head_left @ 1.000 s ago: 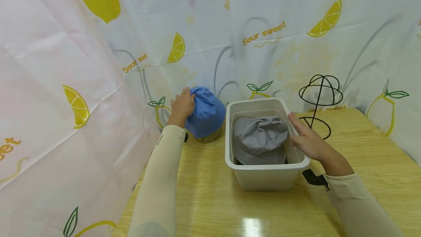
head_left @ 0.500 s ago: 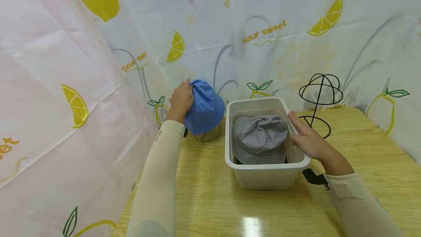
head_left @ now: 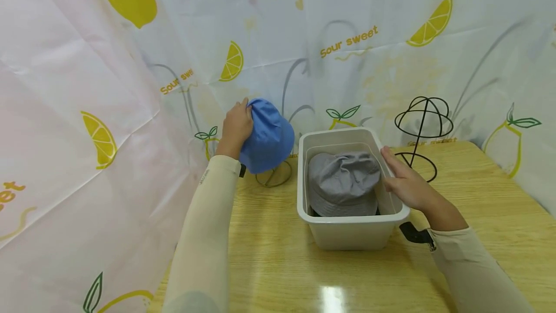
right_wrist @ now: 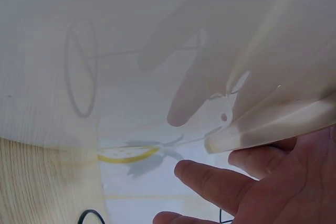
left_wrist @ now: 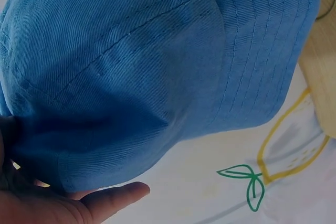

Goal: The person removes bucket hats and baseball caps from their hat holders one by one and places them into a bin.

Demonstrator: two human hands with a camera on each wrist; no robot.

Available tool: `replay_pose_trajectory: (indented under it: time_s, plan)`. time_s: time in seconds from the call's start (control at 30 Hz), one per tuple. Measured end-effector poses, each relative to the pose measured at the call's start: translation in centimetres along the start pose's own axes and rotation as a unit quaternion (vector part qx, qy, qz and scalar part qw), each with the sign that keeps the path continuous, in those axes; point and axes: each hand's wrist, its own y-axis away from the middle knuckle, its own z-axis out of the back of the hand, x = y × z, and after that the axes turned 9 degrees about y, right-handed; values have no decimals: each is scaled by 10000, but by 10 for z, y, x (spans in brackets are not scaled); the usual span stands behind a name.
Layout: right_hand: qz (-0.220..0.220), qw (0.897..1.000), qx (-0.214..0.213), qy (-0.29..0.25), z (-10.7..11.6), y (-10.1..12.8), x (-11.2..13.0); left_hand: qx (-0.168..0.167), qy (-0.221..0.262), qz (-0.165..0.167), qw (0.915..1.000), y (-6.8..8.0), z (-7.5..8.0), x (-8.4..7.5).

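My left hand (head_left: 237,127) pinches the crown of a blue bucket hat (head_left: 268,136), raised over a wire hat stand (head_left: 274,185) whose ring base shows below. Creased cloth of the blue hat (left_wrist: 131,77) fills most of the left wrist view, with the fingers at its lower left. My right hand (head_left: 408,185) holds the right rim of a white plastic bin (head_left: 352,233), its thumb over the inner side. In the right wrist view, several fingers (right_wrist: 218,182) extend outside the glossy bin wall (right_wrist: 131,93). A grey bucket hat (head_left: 343,185) lies inside the bin.
A bare black wire hat stand (head_left: 420,136) stands at the back right, beyond my right hand. Everything sits on a wood-grain table (head_left: 269,264). A lemon-print curtain (head_left: 269,23) hangs close behind and along the left side.
My left hand has lifted the blue bucket hat up and slightly left, uncovering more of the stand's base. My right hand and the bin have stayed in place.
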Motion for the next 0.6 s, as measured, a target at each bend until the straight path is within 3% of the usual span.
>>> replay_pose_trajectory:
  time_s: [0.6]
  plan:
    - [-23,10000,27,31,-1,0,1,-361,258,-264,9987,-7,30,-28]
